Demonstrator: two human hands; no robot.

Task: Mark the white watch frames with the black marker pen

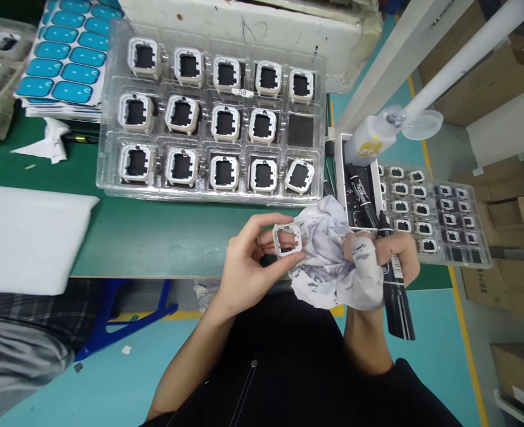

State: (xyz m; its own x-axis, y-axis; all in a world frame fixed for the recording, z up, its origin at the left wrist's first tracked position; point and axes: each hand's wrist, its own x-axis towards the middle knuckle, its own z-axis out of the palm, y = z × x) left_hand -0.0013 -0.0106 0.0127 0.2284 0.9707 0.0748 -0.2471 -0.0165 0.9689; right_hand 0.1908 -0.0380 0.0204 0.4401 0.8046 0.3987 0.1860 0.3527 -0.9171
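Observation:
My left hand (255, 264) pinches a small white square frame (287, 239) between thumb and fingers, its opening facing up toward me. My right hand (395, 255) is closed on a black marker (395, 290) and also on a crumpled, ink-stained white cloth (326, 255). The cloth hangs between the two hands and lies against the right side of the frame. Just beyond the hands, a clear plastic tray (213, 196) holds several similar white frames in its pockets; one pocket (301, 130) in the right column shows only its dark bottom.
Right of the tray stand a white box (342, 196) with black markers and a spray bottle (371, 139). Another tray of frames (433, 261) lies farther right. Blue-patterned sheets (61, 71) and white sheeting (31, 237) are at left. A person's leg (17, 367) shows lower left.

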